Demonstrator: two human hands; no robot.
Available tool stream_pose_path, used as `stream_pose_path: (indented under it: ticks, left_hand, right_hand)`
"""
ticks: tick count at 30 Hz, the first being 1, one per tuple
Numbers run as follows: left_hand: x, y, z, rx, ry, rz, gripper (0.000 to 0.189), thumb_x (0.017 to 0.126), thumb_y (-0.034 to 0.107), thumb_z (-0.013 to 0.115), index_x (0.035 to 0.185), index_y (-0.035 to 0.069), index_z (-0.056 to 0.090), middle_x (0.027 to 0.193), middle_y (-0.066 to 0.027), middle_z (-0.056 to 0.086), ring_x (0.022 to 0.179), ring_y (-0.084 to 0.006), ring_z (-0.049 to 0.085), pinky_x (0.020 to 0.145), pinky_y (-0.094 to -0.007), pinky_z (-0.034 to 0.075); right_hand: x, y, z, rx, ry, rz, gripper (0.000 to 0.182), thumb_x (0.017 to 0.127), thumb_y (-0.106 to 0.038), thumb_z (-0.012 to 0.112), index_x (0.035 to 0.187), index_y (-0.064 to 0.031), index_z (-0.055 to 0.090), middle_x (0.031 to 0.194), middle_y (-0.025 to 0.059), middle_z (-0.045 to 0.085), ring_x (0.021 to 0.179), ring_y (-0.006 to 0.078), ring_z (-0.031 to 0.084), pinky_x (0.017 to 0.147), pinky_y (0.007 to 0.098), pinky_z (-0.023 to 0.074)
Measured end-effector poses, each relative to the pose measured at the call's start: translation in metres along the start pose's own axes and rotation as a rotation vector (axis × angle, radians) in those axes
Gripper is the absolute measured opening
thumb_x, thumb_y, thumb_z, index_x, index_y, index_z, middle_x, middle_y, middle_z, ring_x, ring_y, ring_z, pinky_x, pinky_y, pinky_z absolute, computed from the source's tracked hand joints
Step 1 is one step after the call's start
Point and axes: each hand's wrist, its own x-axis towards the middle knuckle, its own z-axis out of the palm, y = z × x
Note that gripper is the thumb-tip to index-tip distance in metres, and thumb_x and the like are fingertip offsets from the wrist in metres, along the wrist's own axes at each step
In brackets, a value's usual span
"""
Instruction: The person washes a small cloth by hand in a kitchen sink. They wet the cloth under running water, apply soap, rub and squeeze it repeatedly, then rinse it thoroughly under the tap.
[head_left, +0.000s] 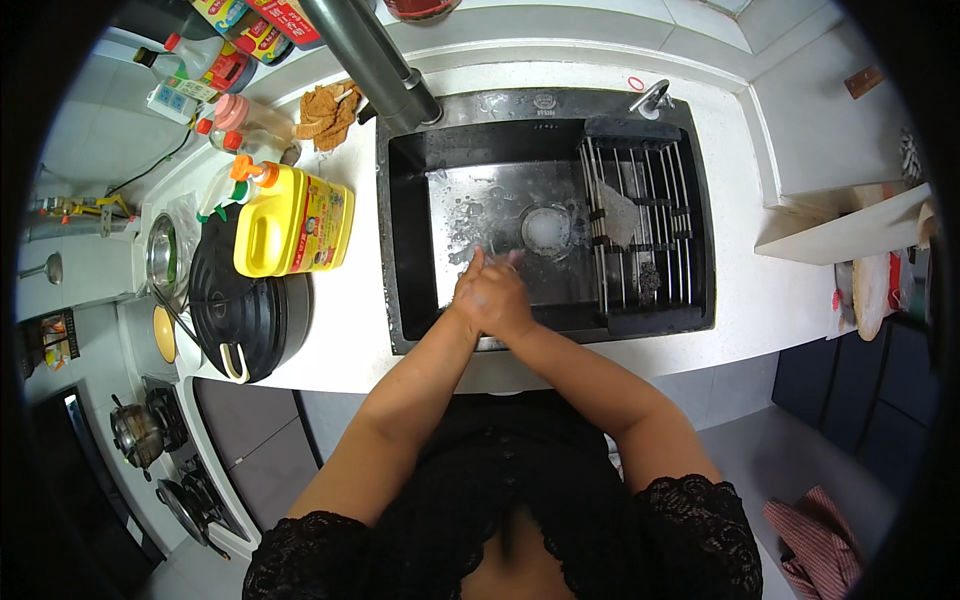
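My left hand and my right hand are pressed together over the near part of a black kitchen sink. The right hand lies over the left and covers much of it. A little white lather shows on the skin. Most fingers are hidden or blurred, and I see no object between the palms. Just beyond the hands is the round drain, with whitish foam or water in it. Drops and suds wet the basin floor.
A slatted drying rack spans the sink's right side, holding a grey scouring cloth and a steel-wool scrubber. The thick faucet column rises behind. Leftward stand a yellow detergent jug, black lidded pot and brown rag.
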Motion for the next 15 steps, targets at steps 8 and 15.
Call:
stream_pose_path:
  ticks: [8,15]
  left_hand:
    - [-0.024,0.002,0.074,0.227,0.245,0.369,0.03,0.094,0.031,0.051,0.117,0.011,0.052,0.115,-0.0109,0.059,0.109,-0.0274,0.056,0.096,-0.0436,0.042]
    - [-0.045,0.029,0.104,0.039,0.05,0.431,0.057,0.079,0.0,0.052,0.133,0.008,0.04,0.13,-0.0141,0.047,0.124,-0.0332,0.043,0.107,-0.0497,0.031]
  right_hand:
    - [-0.011,0.086,-0.01,0.651,0.258,0.856,0.014,0.078,-0.01,0.06,0.091,-0.0057,0.056,0.084,0.0078,0.059,0.077,0.0186,0.057,0.065,0.0338,0.0455]
    - [0.006,0.032,-0.048,0.881,-0.374,0.759,0.032,0.08,-0.013,0.068,0.109,-0.0053,0.058,0.091,0.0026,0.061,0.079,0.0101,0.055,0.066,0.0251,0.0455]
